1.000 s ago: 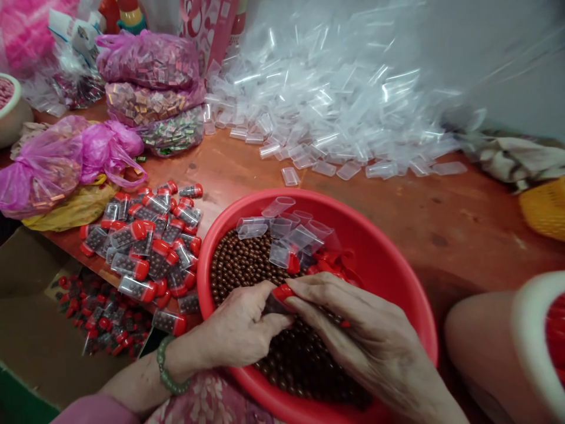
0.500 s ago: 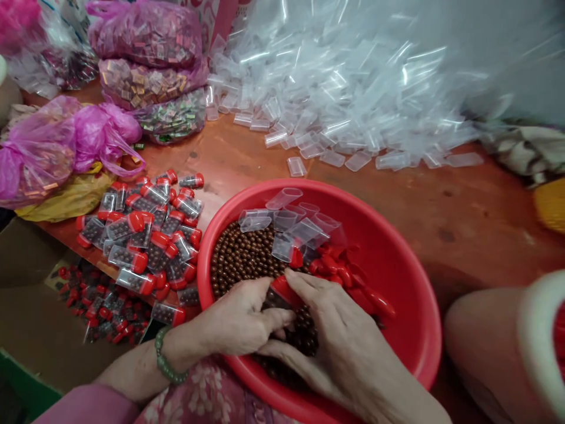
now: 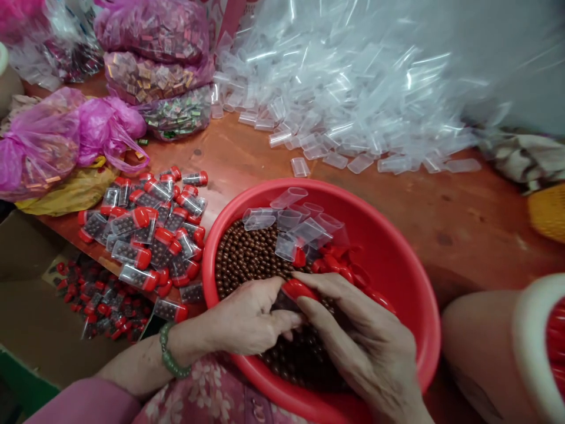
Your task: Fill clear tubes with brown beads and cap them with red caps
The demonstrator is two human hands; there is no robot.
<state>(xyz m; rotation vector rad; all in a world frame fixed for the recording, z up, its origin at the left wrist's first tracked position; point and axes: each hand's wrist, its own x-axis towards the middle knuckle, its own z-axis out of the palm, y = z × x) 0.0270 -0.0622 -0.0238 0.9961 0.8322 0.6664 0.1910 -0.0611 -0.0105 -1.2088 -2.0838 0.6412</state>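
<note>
Over the red basin (image 3: 379, 229), my left hand (image 3: 247, 315) is closed around a small clear container, mostly hidden by the fingers. My right hand (image 3: 371, 330) has its thumb and fingers on the container's red cap (image 3: 298, 289), at the end away from my left palm. Beneath both hands lie many small brown chocolate-like balls (image 3: 247, 253). Several clear plastic tubes (image 3: 289, 220) rest on the balls at the far side of the basin. Loose red caps (image 3: 338, 262) sit to their right, partly behind my right hand.
Left of the basin is a pile of filled, red-capped containers (image 3: 130, 253), with more in a cardboard box (image 3: 26, 330) below the table edge. Pink bags (image 3: 154, 35) stand at the back left. Clear tubes (image 3: 335, 106) heap at the back. A pale bucket (image 3: 481, 341) stands right.
My right thumb has moved up from below the container onto its red cap, and the right fingers have shifted over the cap. My left hand keeps its hold. The view has shifted slightly.
</note>
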